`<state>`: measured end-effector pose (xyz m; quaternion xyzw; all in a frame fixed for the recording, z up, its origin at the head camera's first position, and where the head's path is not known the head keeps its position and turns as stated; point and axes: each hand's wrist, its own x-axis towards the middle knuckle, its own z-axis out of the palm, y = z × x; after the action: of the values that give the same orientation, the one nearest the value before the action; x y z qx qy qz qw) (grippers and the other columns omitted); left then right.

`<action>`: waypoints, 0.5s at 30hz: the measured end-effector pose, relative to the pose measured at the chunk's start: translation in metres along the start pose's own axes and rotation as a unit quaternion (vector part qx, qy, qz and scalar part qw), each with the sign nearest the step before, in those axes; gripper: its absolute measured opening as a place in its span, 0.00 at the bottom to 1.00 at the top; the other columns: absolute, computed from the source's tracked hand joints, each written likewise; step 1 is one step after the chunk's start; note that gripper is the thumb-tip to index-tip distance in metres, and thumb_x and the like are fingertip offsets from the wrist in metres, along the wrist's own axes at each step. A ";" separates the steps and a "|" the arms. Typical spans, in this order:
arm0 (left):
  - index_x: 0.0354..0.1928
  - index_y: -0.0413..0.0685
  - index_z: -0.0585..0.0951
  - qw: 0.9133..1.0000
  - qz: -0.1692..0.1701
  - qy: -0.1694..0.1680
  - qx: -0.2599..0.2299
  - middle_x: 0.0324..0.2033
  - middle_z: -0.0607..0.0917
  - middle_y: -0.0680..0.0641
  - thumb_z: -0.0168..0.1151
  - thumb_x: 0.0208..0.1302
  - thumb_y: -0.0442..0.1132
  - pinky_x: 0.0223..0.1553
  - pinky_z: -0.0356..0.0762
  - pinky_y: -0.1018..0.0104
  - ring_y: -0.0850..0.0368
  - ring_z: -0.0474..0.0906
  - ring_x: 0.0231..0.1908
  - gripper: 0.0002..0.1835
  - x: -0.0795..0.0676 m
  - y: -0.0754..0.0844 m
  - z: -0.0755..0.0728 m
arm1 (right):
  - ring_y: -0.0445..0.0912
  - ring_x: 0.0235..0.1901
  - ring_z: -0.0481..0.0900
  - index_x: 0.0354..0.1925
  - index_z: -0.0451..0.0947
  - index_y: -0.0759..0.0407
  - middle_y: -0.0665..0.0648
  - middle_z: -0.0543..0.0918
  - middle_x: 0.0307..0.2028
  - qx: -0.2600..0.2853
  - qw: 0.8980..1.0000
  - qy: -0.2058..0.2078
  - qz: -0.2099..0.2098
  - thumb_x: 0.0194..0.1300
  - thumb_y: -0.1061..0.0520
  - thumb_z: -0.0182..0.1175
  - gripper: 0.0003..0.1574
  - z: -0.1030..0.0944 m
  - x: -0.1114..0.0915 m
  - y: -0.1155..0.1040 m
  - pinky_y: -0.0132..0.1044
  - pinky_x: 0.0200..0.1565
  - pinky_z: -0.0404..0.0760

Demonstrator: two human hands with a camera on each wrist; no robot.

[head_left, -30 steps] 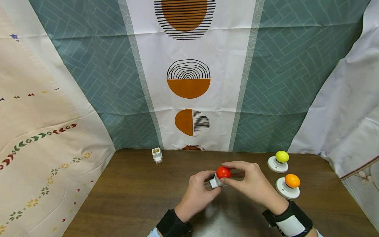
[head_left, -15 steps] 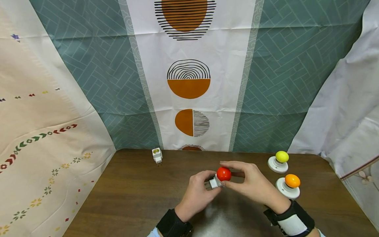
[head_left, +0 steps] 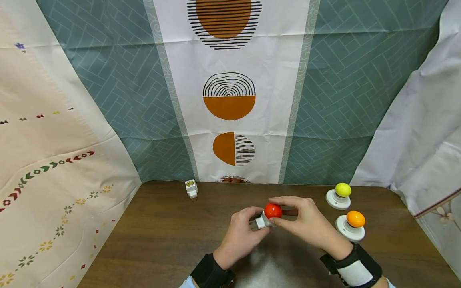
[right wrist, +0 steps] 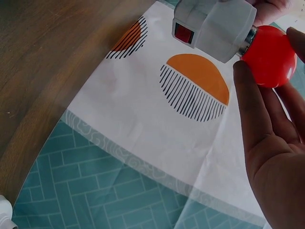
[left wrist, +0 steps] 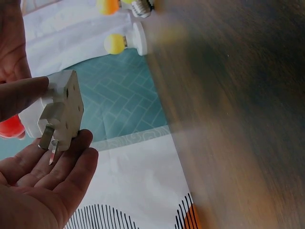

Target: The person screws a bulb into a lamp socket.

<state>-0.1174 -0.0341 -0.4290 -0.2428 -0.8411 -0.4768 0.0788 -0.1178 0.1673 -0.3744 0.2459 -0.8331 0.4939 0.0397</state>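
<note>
A white plug-in bulb socket (head_left: 262,222) with metal prongs and a red switch (right wrist: 183,33) is held up over the table between the fingers and thumb of my left hand (head_left: 242,236). A round red light bulb (right wrist: 269,57) sits in its mouth, a bit of the metal screw base showing between them in the right wrist view. My right hand (head_left: 306,222) has its thumb and fingers around the red bulb. The prongs (left wrist: 49,140) point back toward the left palm in the left wrist view.
Another white plug-in socket (head_left: 191,189) lies at the back left of the wooden table (head_left: 162,236). On the right stand two round white lamp holders, one with a yellow bulb (head_left: 343,190), the nearer with an orange bulb (head_left: 355,219). Patterned cloth (head_left: 230,140) hangs behind.
The right thumb and fingers shift slightly around the red bulb, the thumb easing off and coming back onto it. The left hand and the socket stay almost still.
</note>
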 end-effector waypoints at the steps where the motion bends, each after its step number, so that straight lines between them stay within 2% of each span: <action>1: 0.47 0.55 0.78 1.000 0.000 0.000 0.000 0.39 0.78 0.61 0.69 0.51 0.43 0.38 0.74 0.70 0.68 0.75 0.37 0.19 0.000 0.000 0.000 | 0.39 0.39 0.79 0.50 0.78 0.43 0.44 0.79 0.46 -0.001 1.000 0.003 0.002 0.50 0.47 0.70 0.27 0.000 0.000 0.000 0.38 0.40 0.77; 8: 0.45 0.56 0.78 1.000 0.015 0.010 0.001 0.39 0.79 0.61 0.69 0.51 0.44 0.37 0.72 0.73 0.69 0.75 0.37 0.18 0.000 -0.001 0.002 | 0.38 0.37 0.80 0.47 0.79 0.44 0.42 0.80 0.43 -0.006 1.000 0.025 0.005 0.48 0.46 0.71 0.26 0.001 -0.001 0.000 0.37 0.37 0.78; 15: 0.46 0.55 0.79 1.000 0.007 0.003 0.000 0.39 0.79 0.61 0.70 0.51 0.44 0.39 0.73 0.71 0.69 0.75 0.38 0.18 -0.001 0.001 0.003 | 0.39 0.34 0.80 0.44 0.80 0.43 0.43 0.81 0.40 0.005 0.999 0.046 0.011 0.45 0.46 0.73 0.25 0.002 -0.001 0.001 0.39 0.36 0.78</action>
<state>-0.1164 -0.0319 -0.4301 -0.2472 -0.8393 -0.4766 0.0847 -0.1169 0.1659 -0.3766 0.2140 -0.8308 0.5088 0.0713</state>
